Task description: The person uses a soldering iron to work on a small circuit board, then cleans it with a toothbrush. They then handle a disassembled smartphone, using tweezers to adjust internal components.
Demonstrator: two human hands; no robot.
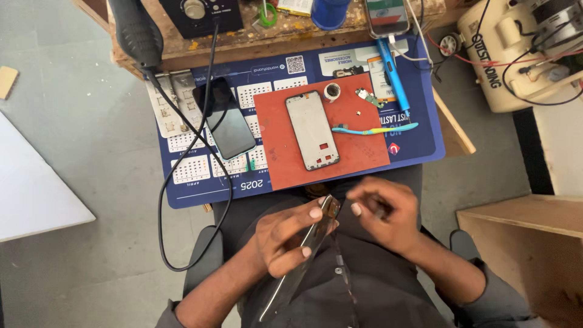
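Observation:
My left hand (285,234) grips a dark phone screen panel (290,276) edge-up over my lap. My right hand (384,209) hovers just right of the panel's top end, fingers pinched together; a thin clear film (343,267) hangs down between the hands, and I cannot tell whether the fingers hold it. On the red work mat (364,152) lies a grey phone frame (312,130), with a blue and yellow toothbrush (376,129) beside it, a small roll of tape (332,92) and a little green circuit board (368,96).
A black phone (225,118) rests on the blue calendar desk mat (200,176). A black cable (182,200) loops from a hot-air tool (136,30). A blue pen-shaped tool (392,76), another phone (387,15), a cream machine (516,54) and a wooden box (528,243) stand around.

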